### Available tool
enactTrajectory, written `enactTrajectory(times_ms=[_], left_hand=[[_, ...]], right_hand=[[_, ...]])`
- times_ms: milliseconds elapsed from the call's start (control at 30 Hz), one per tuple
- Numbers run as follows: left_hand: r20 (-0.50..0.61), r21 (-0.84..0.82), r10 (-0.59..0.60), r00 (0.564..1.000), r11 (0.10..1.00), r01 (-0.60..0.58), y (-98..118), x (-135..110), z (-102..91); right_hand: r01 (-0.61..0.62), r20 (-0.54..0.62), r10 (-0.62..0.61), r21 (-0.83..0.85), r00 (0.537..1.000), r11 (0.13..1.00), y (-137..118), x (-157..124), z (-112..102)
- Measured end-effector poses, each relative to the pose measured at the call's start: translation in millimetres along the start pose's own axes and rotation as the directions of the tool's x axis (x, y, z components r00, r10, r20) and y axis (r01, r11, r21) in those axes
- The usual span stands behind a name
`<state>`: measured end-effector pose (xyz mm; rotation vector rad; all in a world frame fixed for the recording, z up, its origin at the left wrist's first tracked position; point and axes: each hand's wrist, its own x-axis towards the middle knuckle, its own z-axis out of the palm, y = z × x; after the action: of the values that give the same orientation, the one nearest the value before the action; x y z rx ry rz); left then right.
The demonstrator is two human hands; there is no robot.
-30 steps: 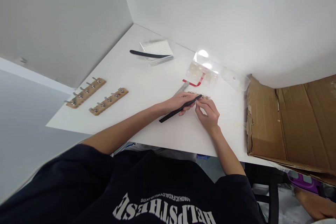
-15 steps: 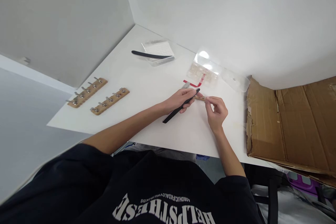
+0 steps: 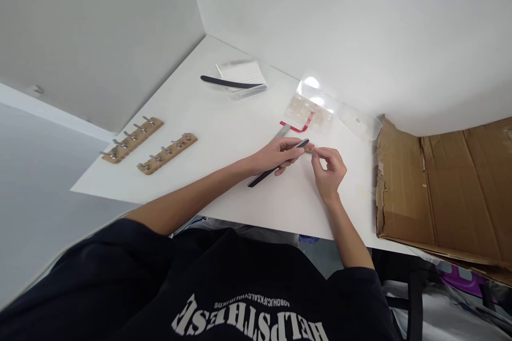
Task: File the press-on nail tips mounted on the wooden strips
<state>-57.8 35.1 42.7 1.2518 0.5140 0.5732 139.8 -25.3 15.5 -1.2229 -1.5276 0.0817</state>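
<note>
A black nail file [image 3: 262, 177] lies slantwise in the closed fingers of my left hand [image 3: 276, 155], its upper end pointing toward my other hand. My right hand [image 3: 330, 164] is closed in a pinch at the end of a small wooden piece [image 3: 308, 149]. Whatever sits between those fingertips is too small and too covered to make out. Just behind my left hand, a grey flat tool [image 3: 283, 130] rests on the table beside a red strip [image 3: 294, 128]. A clear box of pale nail tips [image 3: 306, 110] stands beyond my hands.
Two wooden strips with metal clips [image 3: 134, 141] [image 3: 168, 154] lie at the left of the white table [image 3: 224, 133]. Farther back, another black nail file [image 3: 230, 83] lies across a clear packet [image 3: 244, 74]. A cardboard box [image 3: 404, 192] borders the right side.
My left hand has shifted slightly to the right with the nail file, whose tip now lies closer to my right hand. My right hand has barely moved.
</note>
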Motion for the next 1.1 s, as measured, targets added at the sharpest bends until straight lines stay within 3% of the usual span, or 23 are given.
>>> enactTrajectory(times_ms=[367,500,667,833,1100], left_hand=[[-0.01,0.089,0.023,1.0,0.996,-0.022,-3,1,-1.2],[-0.017,0.2,0.06,0.998,0.978,-0.056,-1,0,2.2],[-0.058,0.422,0.078,0.995,0.905,-0.046,-3,-4,5.7],[-0.026,0.596,0.158,0.987,0.795,-0.111,-6,-5,6.7],[0.051,0.716,0.27,0.962,0.661,-0.223,-14,-3,5.2]], right_hand=[[-0.04,0.002,0.04,-0.056,0.999,0.998,0,-1,0],[-0.059,-0.017,0.059,-0.024,0.998,0.998,-2,0,1],[-0.104,-0.017,0.104,-0.014,0.994,0.994,-4,0,1],[-0.125,-0.005,0.125,-0.018,0.992,0.992,-5,0,1],[-0.136,-0.005,0.136,-0.005,0.991,0.991,-5,-1,2]])
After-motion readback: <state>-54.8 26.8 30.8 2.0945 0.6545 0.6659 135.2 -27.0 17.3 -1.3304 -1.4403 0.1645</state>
